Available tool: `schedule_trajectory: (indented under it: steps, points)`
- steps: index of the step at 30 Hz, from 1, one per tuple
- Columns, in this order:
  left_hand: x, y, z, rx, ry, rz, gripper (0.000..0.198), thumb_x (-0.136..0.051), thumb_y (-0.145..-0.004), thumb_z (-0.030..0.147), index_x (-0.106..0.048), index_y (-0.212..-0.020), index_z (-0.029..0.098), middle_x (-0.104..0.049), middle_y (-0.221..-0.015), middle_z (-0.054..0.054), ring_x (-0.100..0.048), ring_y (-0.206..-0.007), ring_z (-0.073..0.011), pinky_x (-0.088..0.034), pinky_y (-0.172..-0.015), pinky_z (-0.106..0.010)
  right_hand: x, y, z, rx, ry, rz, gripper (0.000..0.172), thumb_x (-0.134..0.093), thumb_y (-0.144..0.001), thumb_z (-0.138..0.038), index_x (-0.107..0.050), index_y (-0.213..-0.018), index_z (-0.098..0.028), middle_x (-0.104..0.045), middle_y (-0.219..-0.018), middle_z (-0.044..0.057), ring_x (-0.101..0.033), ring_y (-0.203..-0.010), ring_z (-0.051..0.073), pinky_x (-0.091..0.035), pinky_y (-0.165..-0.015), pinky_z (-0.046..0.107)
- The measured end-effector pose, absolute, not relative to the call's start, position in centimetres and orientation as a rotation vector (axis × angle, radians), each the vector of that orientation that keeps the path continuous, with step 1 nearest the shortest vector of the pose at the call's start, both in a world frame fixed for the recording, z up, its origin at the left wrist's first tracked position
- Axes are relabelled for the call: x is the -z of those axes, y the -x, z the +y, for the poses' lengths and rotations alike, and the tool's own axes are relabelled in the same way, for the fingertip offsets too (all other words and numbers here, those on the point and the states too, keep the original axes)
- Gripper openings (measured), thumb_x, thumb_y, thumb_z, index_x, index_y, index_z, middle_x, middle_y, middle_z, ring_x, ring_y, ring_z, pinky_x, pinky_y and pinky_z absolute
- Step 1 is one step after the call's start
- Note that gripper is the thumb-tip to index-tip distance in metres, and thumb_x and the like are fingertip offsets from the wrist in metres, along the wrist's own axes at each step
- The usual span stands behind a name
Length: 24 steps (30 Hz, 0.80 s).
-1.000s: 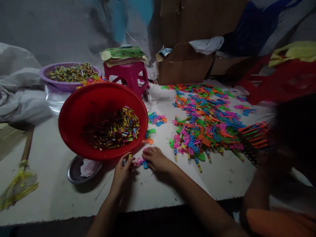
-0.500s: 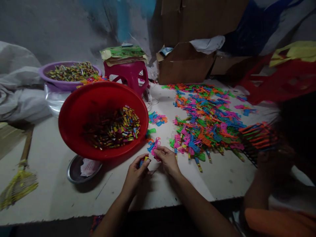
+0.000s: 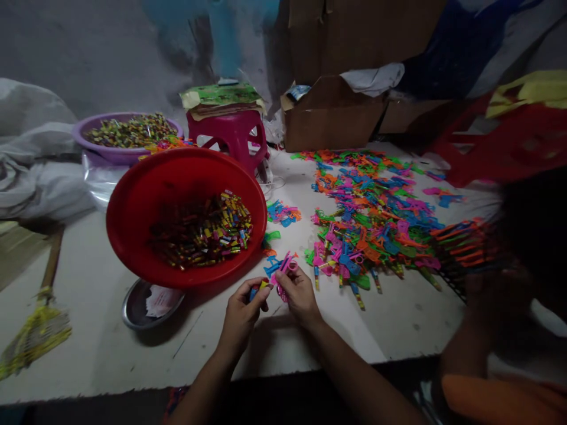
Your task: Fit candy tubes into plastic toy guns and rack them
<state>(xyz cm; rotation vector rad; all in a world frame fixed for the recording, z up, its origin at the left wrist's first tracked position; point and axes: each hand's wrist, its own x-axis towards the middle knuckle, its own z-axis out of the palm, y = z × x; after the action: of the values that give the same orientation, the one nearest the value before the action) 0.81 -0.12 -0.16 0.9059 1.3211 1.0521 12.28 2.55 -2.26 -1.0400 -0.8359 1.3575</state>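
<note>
My left hand is closed around a small stick-like piece with yellow and blue ends, just below the red basin. My right hand pinches a small bunch of pink and blue plastic toy pieces, held up beside the left hand. Both hands hover close together over the white table. The red basin is tilted toward me and holds a heap of small colourful sticks. To the right a wide pile of pink, blue, green and orange plastic pieces is spread over the table.
A purple basin full of sticks stands at the back left beside a pink stool. A metal dish lies under the red basin. Cardboard boxes line the back. A broom lies left. Another person's dark shape fills the right edge.
Both hands moved right from the basin's lower rim and rose off the table. The right hand picked up the pink and blue pieces and now holds them higher.
</note>
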Motion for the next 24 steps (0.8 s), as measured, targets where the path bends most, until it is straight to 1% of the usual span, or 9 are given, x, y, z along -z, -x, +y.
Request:
schedule_trajectory:
  steps: [3,6,11,15,17,19,21,22,24]
  points:
    - [0.2,-0.7,-0.2,-1.094,-0.987,1.38,0.031,-0.065,-0.066,0.037,-0.062,-0.09,0.017,-0.057,-0.059,0.002,-0.047,-0.047,-0.0087,-0.034,-0.044,-0.019,1.9,-12.3,2.4,-1.253,1.048,-0.923,0.022,-0.06,-0.071,-0.038,-0.048,-0.072,-0.02,-0.047,-0.063,-0.004,-0.044,-0.056,0.009,-0.039,-0.056,0.021]
    - [0.4,-0.7,-0.4,-1.114,-1.097,1.438,0.027,-0.064,-0.066,0.035,-0.064,-0.087,0.018,-0.06,-0.064,0.001,-0.05,-0.051,-0.0103,-0.041,-0.052,-0.021,1.6,-12.0,2.1,-1.188,1.049,-1.009,0.018,-0.055,-0.076,-0.036,-0.046,-0.076,-0.02,-0.046,-0.067,-0.004,-0.044,-0.06,0.01,-0.04,-0.06,0.022]
    - [0.6,-1.4,-0.8,-1.102,-1.252,1.452,0.022,-0.064,-0.067,0.033,-0.068,-0.085,0.021,-0.063,-0.067,-0.001,-0.052,-0.054,-0.0127,-0.042,-0.053,-0.023,2.3,-11.1,1.4,-1.165,1.082,-0.98,0.016,-0.049,-0.078,-0.035,-0.042,-0.081,-0.021,-0.045,-0.068,-0.003,-0.045,-0.062,0.011,-0.04,-0.06,0.023]
    - [1.5,-2.2,-0.2,-0.972,-1.27,1.339,0.026,-0.063,-0.067,0.033,-0.067,-0.09,0.021,-0.064,-0.067,-0.001,-0.055,-0.054,-0.0132,-0.044,-0.055,-0.023,3.1,-14.7,2.7,-1.162,1.254,-1.022,0.021,-0.051,-0.073,-0.039,-0.044,-0.078,-0.02,-0.047,-0.065,-0.002,-0.046,-0.061,0.014,-0.04,-0.058,0.026]
    - [2.5,-1.9,0.3,-0.919,-1.142,1.339,0.031,-0.063,-0.067,0.034,-0.065,-0.095,0.019,-0.065,-0.069,-0.002,-0.056,-0.052,-0.0123,-0.044,-0.054,-0.023,3.0,-18.4,4.3,-0.982,1.484,-1.085,0.025,-0.052,-0.07,-0.041,-0.048,-0.081,-0.019,-0.051,-0.069,0.002,-0.049,-0.066,0.018,-0.041,-0.061,0.03]
    - [3.6,-1.1,0.8,-0.89,-0.92,1.381,0.037,-0.062,-0.067,0.033,-0.06,-0.1,0.017,-0.065,-0.07,-0.003,-0.055,-0.049,-0.0106,-0.041,-0.047,-0.02,2.5,-22.0,5.9,-0.521,1.798,-1.086,0.037,-0.054,-0.07,-0.041,-0.051,-0.096,-0.015,-0.055,-0.086,0.01,-0.049,-0.084,0.025,-0.039,-0.072,0.038]
    - [4.5,-0.1,1.2,-0.875,-0.671,1.394,0.038,-0.061,-0.068,0.028,-0.054,-0.104,0.015,-0.064,-0.07,-0.003,-0.052,-0.046,-0.0085,-0.036,-0.04,-0.017,1.9,-23.7,7.4,-0.092,2.006,-1.126,0.048,-0.054,-0.072,-0.038,-0.047,-0.112,-0.012,-0.05,-0.106,0.018,-0.04,-0.101,0.032,-0.031,-0.082,0.046]
    - [4.7,0.2,1.4,-0.882,-0.574,1.371,0.038,-0.061,-0.069,0.025,-0.052,-0.104,0.015,-0.064,-0.073,-0.004,-0.052,-0.046,-0.0077,-0.034,-0.038,-0.016,1.8,-23.4,8.1,-0.005,2.043,-1.23,0.048,-0.052,-0.074,-0.035,-0.047,-0.115,-0.011,-0.049,-0.11,0.019,-0.038,-0.105,0.032,-0.028,-0.086,0.047]
    - [4.7,0.6,1.6,-0.918,-0.478,1.295,0.039,-0.061,-0.068,0.022,-0.048,-0.105,0.016,-0.063,-0.084,-0.006,-0.055,-0.05,-0.0078,-0.036,-0.04,-0.016,2.0,-21.1,9.6,-0.083,1.983,-1.598,0.038,-0.044,-0.08,-0.028,-0.051,-0.114,-0.014,-0.052,-0.11,0.016,-0.04,-0.104,0.029,-0.026,-0.089,0.043]
